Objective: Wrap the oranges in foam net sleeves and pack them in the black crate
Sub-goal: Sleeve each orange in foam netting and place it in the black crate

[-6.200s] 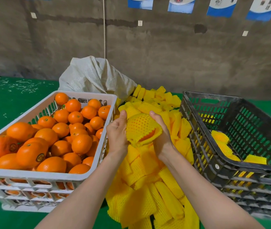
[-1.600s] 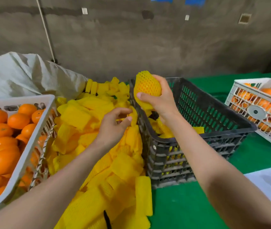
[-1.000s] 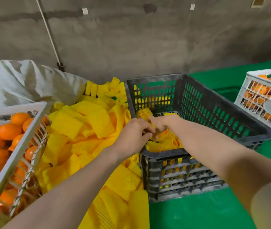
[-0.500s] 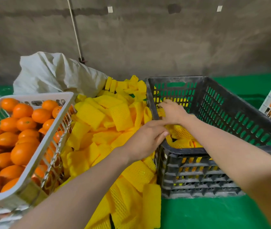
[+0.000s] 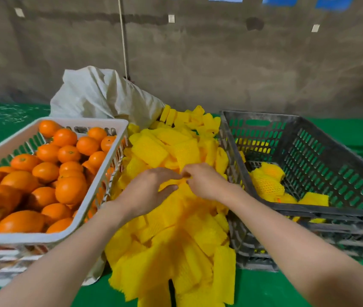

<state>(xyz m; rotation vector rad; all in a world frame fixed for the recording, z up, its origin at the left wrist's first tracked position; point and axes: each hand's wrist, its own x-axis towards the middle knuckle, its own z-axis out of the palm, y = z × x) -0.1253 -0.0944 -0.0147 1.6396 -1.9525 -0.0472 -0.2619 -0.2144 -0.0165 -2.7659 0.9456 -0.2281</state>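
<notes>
Head view: on the green tabletop (image 5: 264, 291), the black crate (image 5: 322, 212) on the right has a few wrapped oranges (image 5: 266, 185) on its floor toward the near-left corner. The white crate (image 5: 21, 238) on the left is heaped with bare oranges (image 5: 70, 190). Half a second back the right hand (image 5: 204, 182) was down inside the black crate. Now it's out and has joined the left hand (image 5: 149, 191) over the pile of foam net sleeves (image 5: 176, 251) between the crates. The fingers (image 5: 171, 175) of both hands are curled, pinching one foam net sleeve (image 5: 172, 182) on top of the pile. So I'd say one orange just got packed and a fresh round is starting.
</notes>
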